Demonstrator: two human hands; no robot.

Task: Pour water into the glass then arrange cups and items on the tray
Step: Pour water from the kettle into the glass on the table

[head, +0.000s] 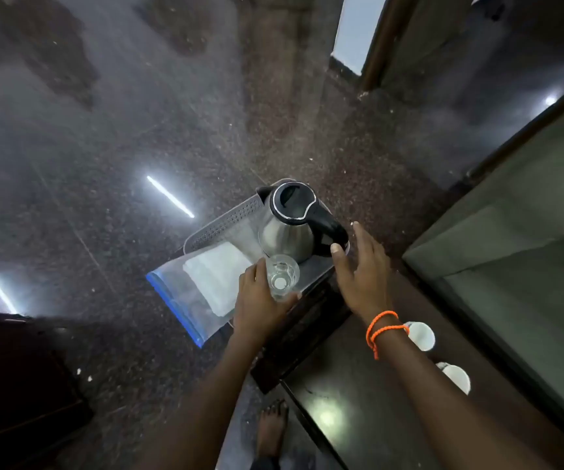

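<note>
A clear glass stands upright at the near edge of a grey perforated tray, and my left hand is wrapped around its left side. A steel kettle with a black lid and handle stands on the tray just behind the glass. My right hand hovers with fingers spread beside the kettle's handle, apparently not touching it. A clear zip bag with a blue strip, holding white folded paper, lies across the tray's left part and overhangs it. Two white cups lie on the dark counter to my right.
The tray sits on the end of a dark wooden counter that runs toward me on the right. A glass panel borders the counter's right side. Polished speckled floor lies below and left. My bare foot shows beneath.
</note>
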